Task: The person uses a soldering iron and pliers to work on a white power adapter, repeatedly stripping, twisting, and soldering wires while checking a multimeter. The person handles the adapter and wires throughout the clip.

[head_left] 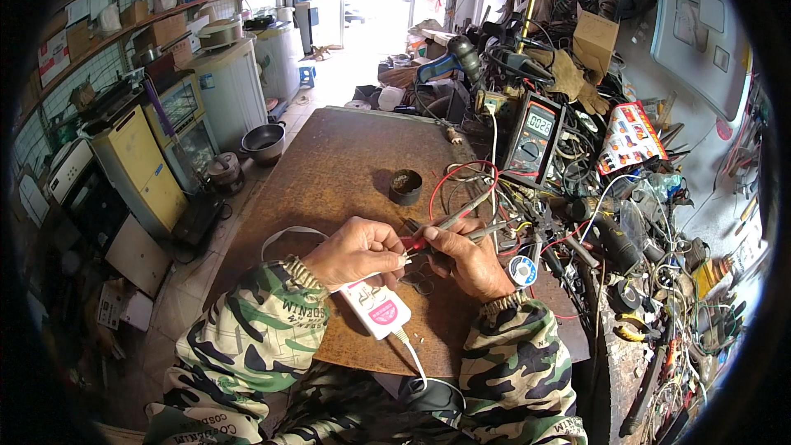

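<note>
My left hand (362,254) is closed in a pinch on the white end of a cable (407,259). Opposite it, my right hand (470,259) grips a pair of pen-like multimeter probes (463,213), one with a red front part reaching to the cable end. Whether the tips touch metal is too small to tell. Below the hands, a white flat box with a pink label (375,311) lies on the table, a white cord running from its near end. The probes' red and black leads loop toward a digital multimeter (535,140), propped up with its display lit.
The brown worktable (338,156) carries a small dark cup (405,187). A spool with a blue-and-white label (521,270) sits by my right wrist. Tools, wires and parts (651,280) pile along the right. A pot (264,142) and old appliances (144,165) stand on the left.
</note>
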A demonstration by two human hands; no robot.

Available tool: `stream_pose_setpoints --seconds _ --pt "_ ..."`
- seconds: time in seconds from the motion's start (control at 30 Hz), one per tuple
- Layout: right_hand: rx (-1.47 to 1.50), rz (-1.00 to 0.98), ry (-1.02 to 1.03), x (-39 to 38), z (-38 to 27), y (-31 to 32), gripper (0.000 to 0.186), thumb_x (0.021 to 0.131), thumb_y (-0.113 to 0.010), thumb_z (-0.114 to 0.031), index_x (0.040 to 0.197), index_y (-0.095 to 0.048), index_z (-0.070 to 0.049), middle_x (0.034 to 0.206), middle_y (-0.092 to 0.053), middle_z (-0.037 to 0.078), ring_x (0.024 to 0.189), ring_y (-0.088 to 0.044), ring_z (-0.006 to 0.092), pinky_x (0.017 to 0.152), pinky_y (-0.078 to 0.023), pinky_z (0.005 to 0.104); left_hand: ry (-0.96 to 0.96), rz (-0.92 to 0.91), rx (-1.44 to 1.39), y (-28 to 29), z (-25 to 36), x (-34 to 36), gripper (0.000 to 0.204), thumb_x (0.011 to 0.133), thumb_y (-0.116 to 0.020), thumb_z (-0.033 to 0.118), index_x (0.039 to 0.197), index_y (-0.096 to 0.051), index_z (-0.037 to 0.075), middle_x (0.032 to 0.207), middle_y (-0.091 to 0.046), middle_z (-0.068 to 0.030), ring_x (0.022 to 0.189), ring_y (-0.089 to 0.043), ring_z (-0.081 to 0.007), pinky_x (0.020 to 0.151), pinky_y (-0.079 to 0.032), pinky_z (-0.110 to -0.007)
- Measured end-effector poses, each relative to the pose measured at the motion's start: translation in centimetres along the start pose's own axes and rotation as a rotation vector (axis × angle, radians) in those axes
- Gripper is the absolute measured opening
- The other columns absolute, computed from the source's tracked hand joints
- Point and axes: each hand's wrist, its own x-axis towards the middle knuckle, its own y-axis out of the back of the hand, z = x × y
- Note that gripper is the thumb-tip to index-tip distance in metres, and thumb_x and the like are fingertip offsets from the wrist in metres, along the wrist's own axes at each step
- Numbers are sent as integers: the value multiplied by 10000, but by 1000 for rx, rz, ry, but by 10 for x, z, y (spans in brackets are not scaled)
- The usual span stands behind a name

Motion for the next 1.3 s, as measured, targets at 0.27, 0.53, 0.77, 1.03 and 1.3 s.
stream_pose_setpoints --seconds 0.27,0.53,0.77,1.03,1.3 --pt "-14 6 9 0 0 2 239 912 -631 -201 901 -666 36 626 -560 48 501 -501 117 437 -352 245 9 -5 -25 -2 2 0 129 879 -645 83 934 -581 -14 813 -668 -104 675 -687 -154 540 -534 -232" --pt "17 -3 12 0 1 1 228 915 -630 -193 893 -662 31 626 -552 40 495 -488 111 434 -339 241 -9 -7 -23 -1 0 0 125 888 -643 74 934 -571 -17 817 -667 -107 682 -689 -157 553 -545 -241" --pt "12 10 19 1 3 0 218 917 -627 -188 902 -657 28 626 -546 35 499 -488 110 436 -334 241 -23 -14 -27 0 -1 1 130 890 -649 72 929 -564 -18 809 -663 -105 684 -685 -162 576 -552 -247" --pt "-31 19 26 0 0 -2 309 925 -605 -207 688 -616 -8 567 -539 38 492 -467 114 461 -342 271 -61 -23 -45 1 -5 3 122 892 -646 59 928 -563 -22 791 -661 -111 683 -686 -165 576 -553 -253" --pt "-17 19 -1 0 -1 -2 305 916 -607 -209 681 -608 -14 559 -534 36 483 -463 114 454 -333 271 -37 -22 -38 0 -2 1 122 898 -639 68 929 -561 -20 787 -666 -108 677 -688 -160 575 -551 -241"
